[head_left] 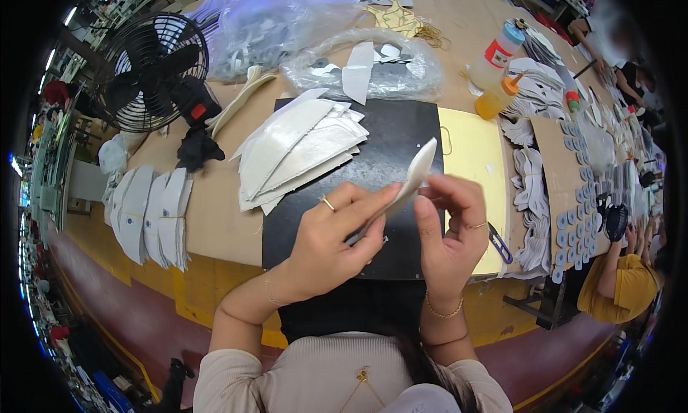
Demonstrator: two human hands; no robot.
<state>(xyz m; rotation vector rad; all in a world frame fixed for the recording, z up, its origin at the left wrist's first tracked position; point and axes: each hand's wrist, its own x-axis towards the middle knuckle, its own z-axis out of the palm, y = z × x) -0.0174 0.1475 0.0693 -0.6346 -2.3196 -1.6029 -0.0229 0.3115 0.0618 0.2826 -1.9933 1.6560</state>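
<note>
My left hand (337,234) pinches a curved white fabric piece (416,171) between thumb and fingers, tilted up above a black mat (401,130). Close to the piece's right edge is my right hand (455,227), its fingers loosely curled and the thumb apart from the index finger. A small pale speck shows near that index fingertip; I cannot make out what it is. A fanned stack of similar white pieces (301,151) lies on the mat's left part, beyond my left hand.
A black fan (150,73) stands at the far left. Tied white bundles (150,216) lie at left, a plastic bag (408,73) behind the mat. Right are a yellow sheet (473,151), a purple-handled cutter (500,242), two bottles, one orange (496,99), and a cardboard with grey tabs (548,155).
</note>
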